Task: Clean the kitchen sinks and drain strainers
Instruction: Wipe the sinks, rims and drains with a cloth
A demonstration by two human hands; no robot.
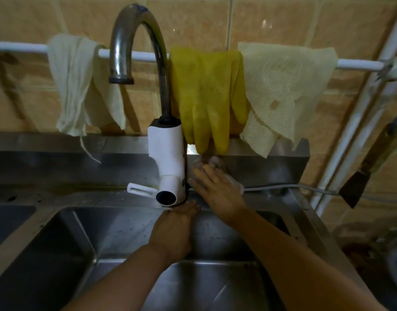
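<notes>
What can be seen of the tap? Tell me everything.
The tap stands upright on the steel ledge behind the sink. Its white plastic body carries a curved, dull metal spout ending over the basin, and a white lever pointing left. No water runs. The left hand touches its base; yellow gloves hang just behind.

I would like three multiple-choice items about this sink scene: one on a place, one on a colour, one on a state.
1. Where do the gloves hang?
A. left of the tap
B. between the tap and the mesh cloth
C. in the sink

2. The gloves are:
A. yellow
B. blue
C. black

3. The tap is:
A. running
B. not running
C. covered by a cloth

Key: 1 B, they hang on the rail between the two; 2 A, plainly yellow; 3 B, no water leaves the spout.
</notes>
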